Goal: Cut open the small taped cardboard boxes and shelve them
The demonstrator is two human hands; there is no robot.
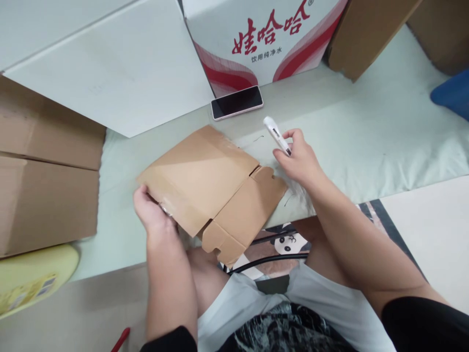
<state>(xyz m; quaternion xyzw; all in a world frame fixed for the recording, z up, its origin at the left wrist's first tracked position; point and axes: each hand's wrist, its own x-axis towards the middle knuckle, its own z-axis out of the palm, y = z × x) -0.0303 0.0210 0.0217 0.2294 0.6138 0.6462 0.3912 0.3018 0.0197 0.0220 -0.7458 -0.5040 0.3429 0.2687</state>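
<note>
A flattened brown cardboard box (pixel 205 183) lies on the pale green surface (pixel 366 142) in front of me, its flaps hanging over the near edge. My left hand (pixel 150 210) is closed on the box's left corner, where clear tape shows. My right hand (pixel 298 156) sits just right of the box and grips a white utility knife (pixel 275 133) that points up and to the left, away from the cardboard.
A pink-edged phone (pixel 237 102) lies face up behind the box. A white and red printed carton (pixel 256 39) stands at the back. Brown cartons (pixel 44 166) stack at the left, another brown carton (pixel 370 34) at the back right. A yellow object (pixel 32 274) lies near left.
</note>
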